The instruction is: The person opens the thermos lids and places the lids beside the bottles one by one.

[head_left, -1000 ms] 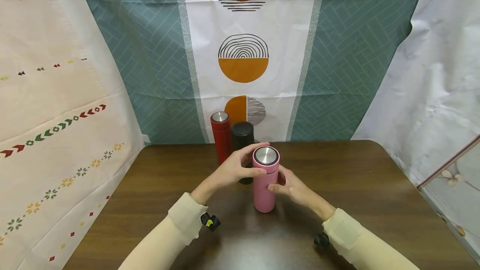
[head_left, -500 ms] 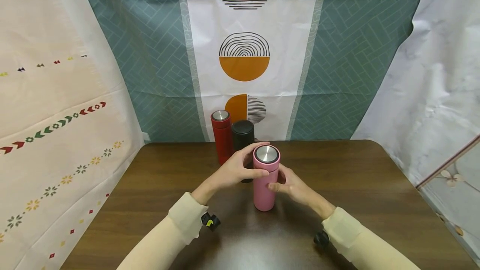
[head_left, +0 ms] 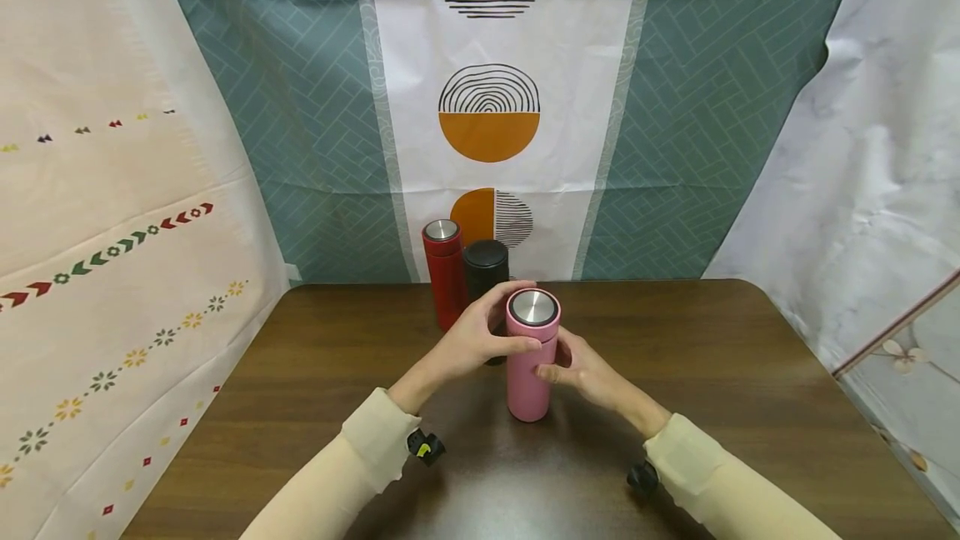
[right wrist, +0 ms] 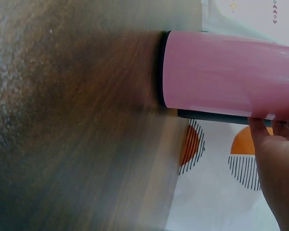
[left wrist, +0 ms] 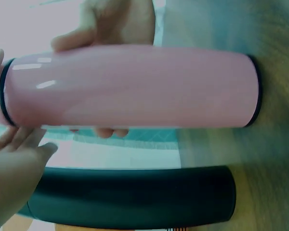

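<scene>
A pink thermos bottle (head_left: 529, 377) with a silver-topped lid (head_left: 534, 307) stands upright on the brown table. My left hand (head_left: 480, 336) holds it by the lid, thumb across the front and fingers round the back. Lower down, my right hand (head_left: 592, 373) grips the body from the right side. The left wrist view shows the pink bottle (left wrist: 135, 86) lying across the frame, with my right hand (left wrist: 120, 24) behind it. Part of my right hand (right wrist: 279, 168) also appears in the right wrist view, against the bottle's side.
Behind my left hand stands a black bottle (head_left: 486, 269), partly hidden. Left of it is a red bottle (head_left: 444, 282) with a silver top. The wooden table (head_left: 322, 407) ends at a hanging patterned cloth (head_left: 487, 40).
My left hand has shifted slightly, its thumb a little further right across the lid, and its wrist has moved slightly right. The right hand and the bottle stay almost where they were.
</scene>
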The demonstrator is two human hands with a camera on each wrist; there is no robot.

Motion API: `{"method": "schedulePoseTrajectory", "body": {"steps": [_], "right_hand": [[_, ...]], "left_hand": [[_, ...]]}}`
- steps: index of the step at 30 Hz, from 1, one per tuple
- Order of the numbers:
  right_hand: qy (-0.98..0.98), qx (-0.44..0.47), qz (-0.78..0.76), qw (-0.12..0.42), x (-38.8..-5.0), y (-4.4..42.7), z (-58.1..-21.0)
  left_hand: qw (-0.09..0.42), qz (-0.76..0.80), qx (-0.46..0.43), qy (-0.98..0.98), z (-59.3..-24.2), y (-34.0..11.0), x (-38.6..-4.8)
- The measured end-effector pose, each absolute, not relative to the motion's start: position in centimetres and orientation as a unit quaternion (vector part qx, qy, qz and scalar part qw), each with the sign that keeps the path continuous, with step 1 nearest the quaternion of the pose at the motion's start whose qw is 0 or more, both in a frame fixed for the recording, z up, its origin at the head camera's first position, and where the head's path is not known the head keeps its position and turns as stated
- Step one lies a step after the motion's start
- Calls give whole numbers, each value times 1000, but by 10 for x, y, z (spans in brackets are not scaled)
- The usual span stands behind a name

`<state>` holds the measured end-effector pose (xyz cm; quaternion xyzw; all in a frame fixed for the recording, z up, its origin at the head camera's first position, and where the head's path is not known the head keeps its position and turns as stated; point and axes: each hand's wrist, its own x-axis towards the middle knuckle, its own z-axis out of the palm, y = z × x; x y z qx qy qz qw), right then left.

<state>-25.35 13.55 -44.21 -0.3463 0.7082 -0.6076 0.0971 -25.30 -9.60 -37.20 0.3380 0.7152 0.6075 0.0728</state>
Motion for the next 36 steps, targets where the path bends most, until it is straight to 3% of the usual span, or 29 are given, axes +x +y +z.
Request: {"method": "schedulePoseTrajectory", "body": {"steps": [5, 15, 22, 30, 36], "right_hand": [[714, -340, -604, 100, -253, 135, -441], [710, -347, -605, 96, -254, 133, -439], [703, -352, -610, 100, -255, 133, -443], [689, -358, -623, 97, -256, 135, -446], [691, -354, -622, 100, -254, 135, -444]], "left_hand": [[110, 593, 360, 712, -367, -103, -258], [43, 631, 313, 708, -375, -92, -251], [81, 608, 332, 717, -372, -97, -251], [61, 619, 321, 714, -371, -93, -251], [78, 602, 340, 718, -372, -98, -252]]}}
